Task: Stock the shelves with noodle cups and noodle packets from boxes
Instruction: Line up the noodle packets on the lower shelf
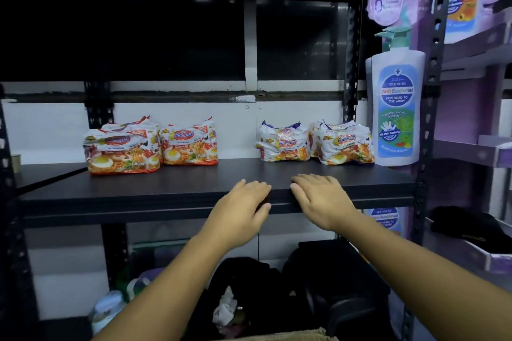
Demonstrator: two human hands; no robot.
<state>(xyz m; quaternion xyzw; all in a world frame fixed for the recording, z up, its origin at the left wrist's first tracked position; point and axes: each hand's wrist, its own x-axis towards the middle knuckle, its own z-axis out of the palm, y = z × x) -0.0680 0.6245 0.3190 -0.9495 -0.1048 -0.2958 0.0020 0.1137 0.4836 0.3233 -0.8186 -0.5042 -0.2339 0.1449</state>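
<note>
A black shelf (171, 188) runs across the view at chest height. On it stand two stacks of red noodle packets (123, 147) (189, 142) at the left and two stacks of purple-topped noodle packets (284, 142) (345, 144) at the right. My left hand (243, 205) rests on the shelf's front edge, fingers over the top and thumb below the lip. Beside it, a small gap apart, my right hand (321, 198) lies palm down with fingers spread on the same edge. Neither hand holds a packet.
A tall white pump bottle (394, 108) of wash stands at the shelf's right end against a black upright (432, 91). Purple shelves with boxes lie to the right. Below are dark bags (318, 285), bottles and a cardboard box edge (291, 336).
</note>
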